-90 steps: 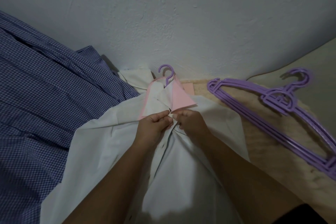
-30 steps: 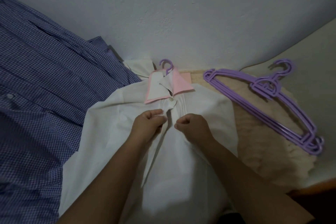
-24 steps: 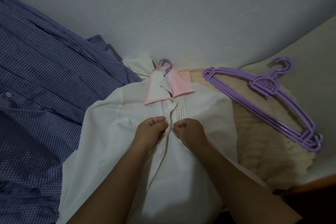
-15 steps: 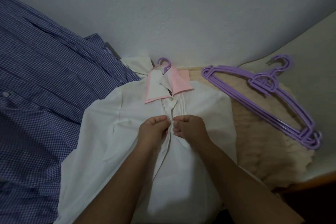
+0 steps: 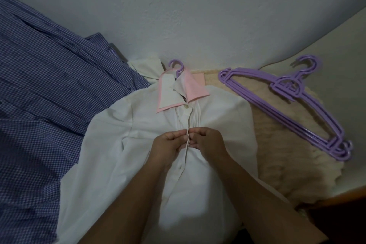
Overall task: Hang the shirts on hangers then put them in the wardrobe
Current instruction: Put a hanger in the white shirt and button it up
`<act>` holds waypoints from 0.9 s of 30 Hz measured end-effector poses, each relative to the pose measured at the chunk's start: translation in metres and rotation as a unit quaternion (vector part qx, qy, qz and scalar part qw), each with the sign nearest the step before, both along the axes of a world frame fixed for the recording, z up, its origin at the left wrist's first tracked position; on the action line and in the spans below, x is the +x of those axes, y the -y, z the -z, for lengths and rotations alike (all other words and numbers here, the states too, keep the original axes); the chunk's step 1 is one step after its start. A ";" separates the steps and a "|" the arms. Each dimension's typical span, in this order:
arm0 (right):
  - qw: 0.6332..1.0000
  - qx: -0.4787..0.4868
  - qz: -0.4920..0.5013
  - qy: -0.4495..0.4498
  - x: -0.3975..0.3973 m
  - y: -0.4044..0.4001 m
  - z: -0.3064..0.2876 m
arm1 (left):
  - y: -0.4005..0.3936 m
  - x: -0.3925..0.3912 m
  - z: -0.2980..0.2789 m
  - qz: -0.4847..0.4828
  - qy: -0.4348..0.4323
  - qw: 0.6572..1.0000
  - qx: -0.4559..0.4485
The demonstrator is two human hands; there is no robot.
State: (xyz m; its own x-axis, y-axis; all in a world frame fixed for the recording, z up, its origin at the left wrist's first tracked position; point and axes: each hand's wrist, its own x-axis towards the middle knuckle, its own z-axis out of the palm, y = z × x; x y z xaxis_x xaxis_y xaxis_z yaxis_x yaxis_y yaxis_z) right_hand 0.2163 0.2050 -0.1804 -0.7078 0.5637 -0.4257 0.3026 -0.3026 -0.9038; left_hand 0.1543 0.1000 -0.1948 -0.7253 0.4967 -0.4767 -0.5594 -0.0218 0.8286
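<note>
**Hands pinching the front of a white shirt, mid-frame**

Both hands are meeting right at the centre of the frame, on the button strip of the white shirt (image 5: 122, 144). Left hand (image 5: 168, 144) and right hand (image 5: 210, 141) each have their fingers curled in, pinching the two front edges of the shirt together so the fingertips nearly touch. Can't really make out whether there's a button between them, the lighting is dim and the fingers cover that spot.

The shirt is lying flat, front up, filling the lower middle of the frame. It has a pink collar (image 5: 196, 87) that sits just above centre, and one button right under the collar looks done up. A purple hanger hook (image 5: 175, 64) sticks out from the collar opening toward the wall, so the hanger is inside the shirt.

Left side of the frame is taken up by a blue checked shirt (image 5: 49, 109), rumpled, with the white shirt's sleeve lying over its edge. Upper right there's a stack of purple hangers (image 5: 293, 109) lying on a cream fuzzy blanket (image 5: 287, 164), well apart from the hands. A white wall (image 5: 198, 16) fills the top.
</note>
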 end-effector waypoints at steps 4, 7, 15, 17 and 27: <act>1.000 0.013 -0.003 -0.012 0.003 0.000 0.007 | 0.001 -0.001 0.001 0.010 -0.002 1.000 0.003; 1.000 0.025 -0.008 -0.012 0.004 0.001 0.010 | 0.001 -0.002 0.003 0.019 -0.004 1.000 0.008; 0.997 0.051 -0.045 0.029 0.003 -0.002 0.001 | 0.005 -0.002 0.007 0.029 -0.038 0.998 -0.029; 0.997 0.053 -0.045 0.038 0.002 -0.003 0.000 | 0.006 -0.002 0.008 0.025 -0.038 0.999 -0.022; 0.999 0.021 -0.012 0.039 0.001 -0.005 -0.005 | 0.004 -0.001 0.007 0.024 -0.030 0.999 -0.001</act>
